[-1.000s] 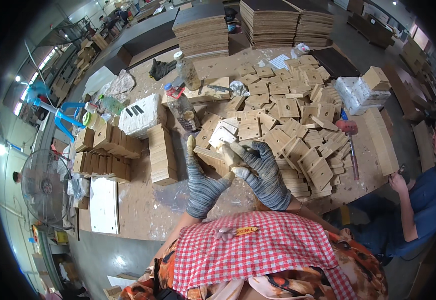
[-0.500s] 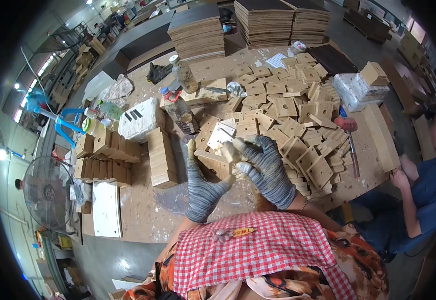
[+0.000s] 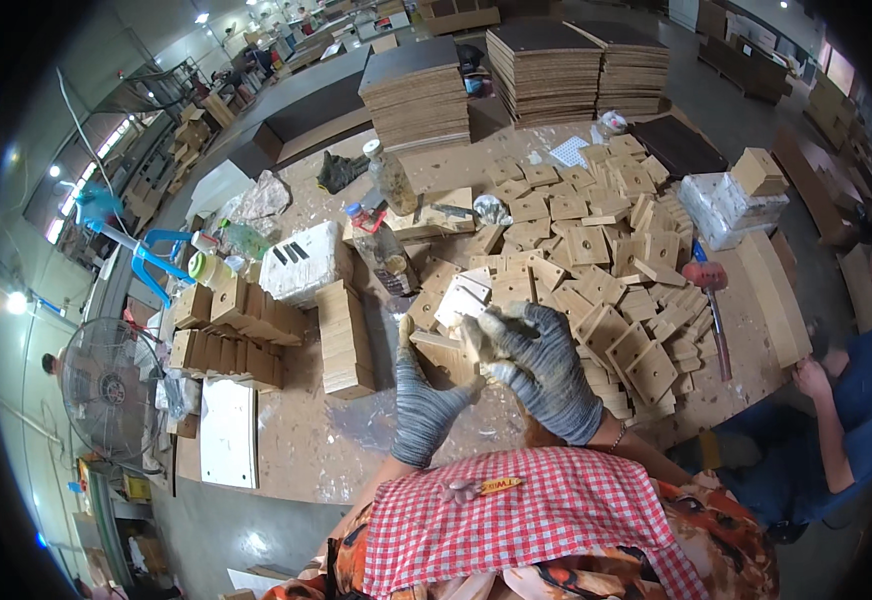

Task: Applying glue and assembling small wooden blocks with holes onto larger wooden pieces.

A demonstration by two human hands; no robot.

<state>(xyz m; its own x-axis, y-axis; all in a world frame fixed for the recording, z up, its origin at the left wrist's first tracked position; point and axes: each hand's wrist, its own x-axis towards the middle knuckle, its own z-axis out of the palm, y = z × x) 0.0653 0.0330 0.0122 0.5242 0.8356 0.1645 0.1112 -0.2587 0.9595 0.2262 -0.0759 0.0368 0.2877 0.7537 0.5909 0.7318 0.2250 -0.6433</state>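
Note:
My left hand (image 3: 422,405), in a striped grey knit glove, grips a square wooden block (image 3: 442,360) above the near part of the table. My right hand (image 3: 548,372), gloved the same way, pinches a small pale piece (image 3: 472,340) against the block's right edge; I cannot make out what kind of piece it is. Just beyond lie a white plate with holes (image 3: 459,301) and a large heap of wooden blocks with drilled holes (image 3: 586,246). Some fingers of the right hand are hidden behind the block and the pale piece.
Left of my hands stand a row of stacked wood pieces (image 3: 344,345) and a white wrapped pack (image 3: 301,265). Bottles (image 3: 384,250) stand beyond. A red-headed mallet (image 3: 708,278) lies right of the heap. At the far right a person in blue (image 3: 851,400) sits by the table.
The whole view has shifted, so the table appears lower and further right. Both hands keep hold of the block and the pale piece, which has turned slightly against the block's edge.

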